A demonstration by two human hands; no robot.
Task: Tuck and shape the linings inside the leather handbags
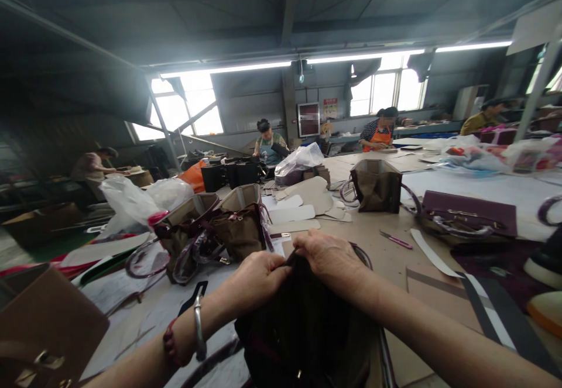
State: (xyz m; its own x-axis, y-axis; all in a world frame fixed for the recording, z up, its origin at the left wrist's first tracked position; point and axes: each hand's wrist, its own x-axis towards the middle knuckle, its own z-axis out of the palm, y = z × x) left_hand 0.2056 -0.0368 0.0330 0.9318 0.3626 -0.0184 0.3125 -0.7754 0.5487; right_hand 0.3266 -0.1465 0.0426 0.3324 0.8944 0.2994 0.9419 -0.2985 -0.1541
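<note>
A dark handbag stands open in front of me on the worktable. My left hand is closed, pinching the bag's top rim from the left. A silver bangle and a red bead bracelet ring that wrist. My right hand is closed on the same rim just to the right, knuckles up. The two hands almost touch at the rim's middle. The bag's inside is dark and I cannot make out what is in it.
Brown handbags with purple handles stand left of my hands, another brown bag and a purple flat bag to the right. A pink-handled tool and cardboard shapes lie on the table. Several people work at far tables.
</note>
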